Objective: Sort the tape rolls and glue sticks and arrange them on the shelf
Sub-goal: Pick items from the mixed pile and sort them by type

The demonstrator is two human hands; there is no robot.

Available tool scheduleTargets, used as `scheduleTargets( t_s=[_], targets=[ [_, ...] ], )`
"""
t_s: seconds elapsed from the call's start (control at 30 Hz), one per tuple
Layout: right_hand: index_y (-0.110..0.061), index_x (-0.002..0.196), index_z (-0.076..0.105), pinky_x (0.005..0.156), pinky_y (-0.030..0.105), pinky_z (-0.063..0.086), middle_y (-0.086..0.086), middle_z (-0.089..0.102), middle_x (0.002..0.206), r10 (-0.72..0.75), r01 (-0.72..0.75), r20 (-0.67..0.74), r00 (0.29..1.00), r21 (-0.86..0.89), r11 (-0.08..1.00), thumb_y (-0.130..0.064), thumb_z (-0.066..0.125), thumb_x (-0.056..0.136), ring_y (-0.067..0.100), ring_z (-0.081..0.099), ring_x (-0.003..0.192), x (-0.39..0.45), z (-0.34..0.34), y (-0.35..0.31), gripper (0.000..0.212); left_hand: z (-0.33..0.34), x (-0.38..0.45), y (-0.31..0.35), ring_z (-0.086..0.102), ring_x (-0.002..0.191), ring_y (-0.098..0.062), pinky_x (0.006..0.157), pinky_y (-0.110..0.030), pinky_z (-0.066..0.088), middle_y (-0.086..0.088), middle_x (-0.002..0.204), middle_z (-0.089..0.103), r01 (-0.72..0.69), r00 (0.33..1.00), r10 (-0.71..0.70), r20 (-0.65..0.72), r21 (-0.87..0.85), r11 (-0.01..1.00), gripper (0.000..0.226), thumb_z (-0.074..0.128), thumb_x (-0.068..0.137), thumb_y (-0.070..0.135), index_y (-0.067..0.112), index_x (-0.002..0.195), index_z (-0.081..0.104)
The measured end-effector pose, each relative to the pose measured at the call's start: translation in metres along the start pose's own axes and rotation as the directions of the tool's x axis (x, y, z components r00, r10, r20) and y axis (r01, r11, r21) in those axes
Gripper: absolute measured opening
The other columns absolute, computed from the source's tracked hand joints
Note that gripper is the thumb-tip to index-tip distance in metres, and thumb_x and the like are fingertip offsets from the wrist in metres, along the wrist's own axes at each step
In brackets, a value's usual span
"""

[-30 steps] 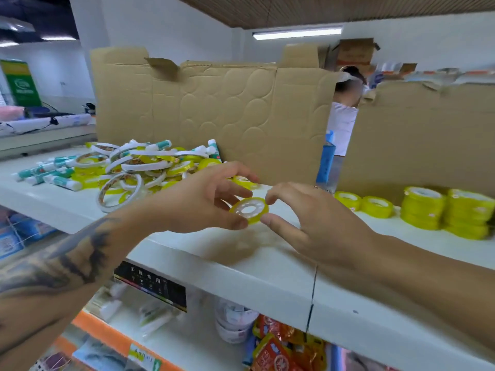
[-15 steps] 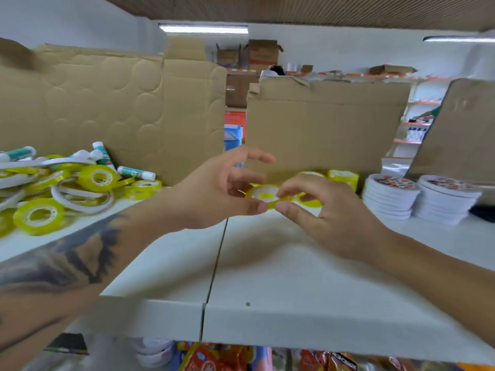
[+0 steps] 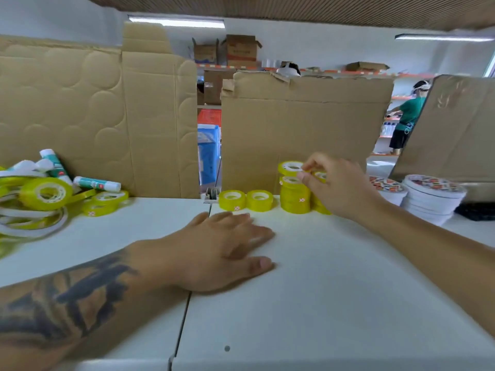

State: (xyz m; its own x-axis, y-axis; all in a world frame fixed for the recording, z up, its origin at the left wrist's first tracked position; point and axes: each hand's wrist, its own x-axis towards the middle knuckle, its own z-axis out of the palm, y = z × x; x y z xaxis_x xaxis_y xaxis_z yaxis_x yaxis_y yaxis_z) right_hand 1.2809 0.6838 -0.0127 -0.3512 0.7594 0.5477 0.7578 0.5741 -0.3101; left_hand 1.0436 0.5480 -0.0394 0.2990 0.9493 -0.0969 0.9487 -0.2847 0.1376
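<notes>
Fingers [image 3: 241,223] of my left hand [image 3: 214,253]: straight, lying flat on the white shelf board [image 3: 294,303], holding nothing.

Fingers [image 3: 308,167] of my right hand [image 3: 340,188]: curled, pinching the yellow tape roll with white core [image 3: 290,167] at its rim, right over the stack of yellow tape rolls [image 3: 294,196] at the back of the shelf. Roll sits tilted, apparently just touching the stack top; a second stack is mostly hidden behind this hand.

Two single yellow tape rolls [image 3: 245,200]: standing side by side, just left of the stack.

Unsorted heap of yellow tape rolls [image 3: 45,194] and white-and-green glue sticks [image 3: 96,183]: far left, well apart from the sorted row.

Stacks of flat white round tins [image 3: 434,196]: far right.

Brown cardboard sheets [image 3: 302,124]: upright behind everything.

Risk: the roll is tilted and held by the rim only; released off-centre, it could slide off or nudge the stack over, and my wrist is close enough to clip the neighbouring stack.

Change: half a second ago both hands held this roll together at mid-shelf; now the left has dropped to the board and the right alone has carried the roll to the stack.
</notes>
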Motion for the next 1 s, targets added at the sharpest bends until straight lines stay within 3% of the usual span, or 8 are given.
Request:
scheduleTargets(
  t_s=[0.13,0.43,0.57,0.7,1.0],
  targets=[
    [-0.029,0.107,0.062,0.085,0.036,0.03,-0.003,0.07,0.101,0.017,-0.016,0.011,1.0,-0.106,0.994,-0.046,0.054,0.1,0.027,0.061,0.104,-0.001,0.014,0.01,0.019,0.005,0.0,-0.003,-0.013,0.155,-0.004,0.126,-0.044,-0.007,0.022,0.169,-0.006,0.027,0.996,-0.021,0.091,-0.069,0.997,0.067,0.017,0.084,0.087,0.071,0.147,0.0],
    [-0.03,0.109,0.061,0.092,0.04,0.031,-0.004,0.068,0.101,0.029,-0.023,0.029,0.999,-0.175,0.984,-0.044,0.051,0.1,0.028,0.06,0.106,-0.003,0.013,0.011,0.019,0.001,0.002,-0.002,-0.017,0.154,-0.004,0.126,-0.045,-0.007,0.021,0.168,-0.01,0.018,0.989,-0.012,0.146,-0.041,0.999,0.069,0.016,0.084,0.087,0.07,0.147,-0.003],
    [-0.035,0.124,0.059,0.098,0.044,0.032,-0.01,0.064,0.126,-0.022,0.032,0.059,0.998,-0.172,0.985,-0.05,0.043,0.097,0.024,0.056,0.121,-0.008,0.017,0.013,0.034,0.0,0.001,-0.001,-0.015,0.155,-0.006,0.127,-0.046,-0.004,0.021,0.168,-0.009,0.028,0.988,-0.024,0.151,-0.023,0.999,0.071,0.015,0.081,0.087,0.069,0.148,-0.002],
    [-0.044,0.142,0.049,0.115,0.05,0.018,-0.007,0.041,0.158,-0.097,0.141,0.166,0.981,-0.274,0.951,-0.054,0.031,0.096,0.02,0.036,0.145,-0.014,0.021,0.009,0.05,0.001,0.002,0.0,-0.012,0.155,-0.006,0.127,-0.046,-0.003,0.02,0.169,-0.006,0.033,0.989,-0.029,0.147,-0.024,0.999,0.073,0.015,0.079,0.088,0.069,0.148,-0.001],
    [-0.047,0.144,0.047,0.115,0.055,0.02,-0.003,0.035,0.161,-0.151,0.221,0.198,0.969,-0.404,0.888,-0.06,0.031,0.097,0.025,0.035,0.146,-0.018,0.018,0.006,0.052,0.0,0.002,-0.001,-0.01,0.156,-0.008,0.127,-0.048,-0.002,0.019,0.169,-0.005,0.026,0.988,-0.023,0.156,-0.016,1.0,0.074,0.015,0.08,0.087,0.067,0.149,0.0]
  ],
)
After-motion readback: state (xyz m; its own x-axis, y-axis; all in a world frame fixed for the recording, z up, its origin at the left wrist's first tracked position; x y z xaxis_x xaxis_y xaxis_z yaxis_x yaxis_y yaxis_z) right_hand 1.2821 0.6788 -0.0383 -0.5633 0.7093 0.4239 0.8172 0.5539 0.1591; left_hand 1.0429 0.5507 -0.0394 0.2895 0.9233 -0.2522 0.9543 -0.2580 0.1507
